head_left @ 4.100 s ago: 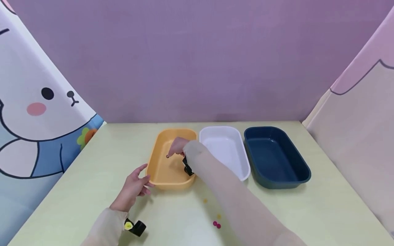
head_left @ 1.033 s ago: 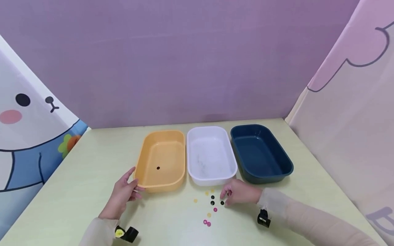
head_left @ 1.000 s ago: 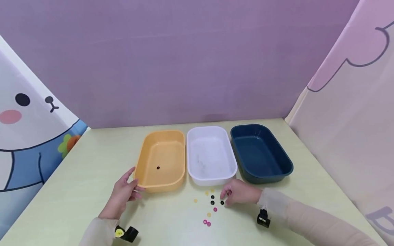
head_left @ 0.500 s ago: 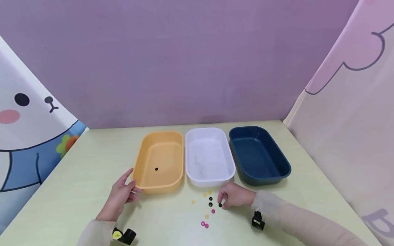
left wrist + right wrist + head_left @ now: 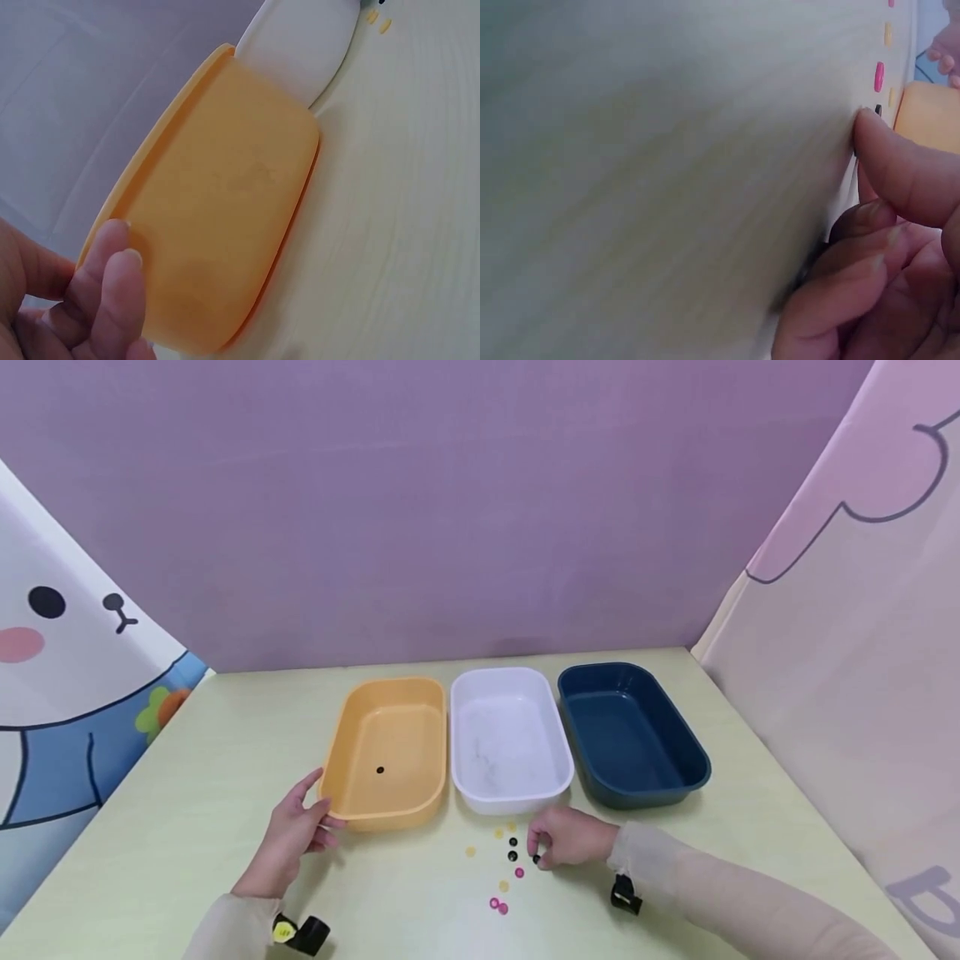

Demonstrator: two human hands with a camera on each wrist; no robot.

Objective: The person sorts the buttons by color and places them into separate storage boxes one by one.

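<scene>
One yellow label (image 5: 283,932) (print too small to read) marks the wrist camera (image 5: 310,936) at lower left. At lower centre, the right hand (image 5: 572,837) pinches a black bead (image 5: 536,859) between curled thumb and forefinger; left of centre, the half-curled left hand (image 5: 285,841) grips the orange tray (image 5: 397,735).

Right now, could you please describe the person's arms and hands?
The left sleeve and right sleeve are pale beige. The left wrist camera is black with a yellow marking alongside; the right wrist camera is black too. The left hand and right hand are gloveless.
</scene>
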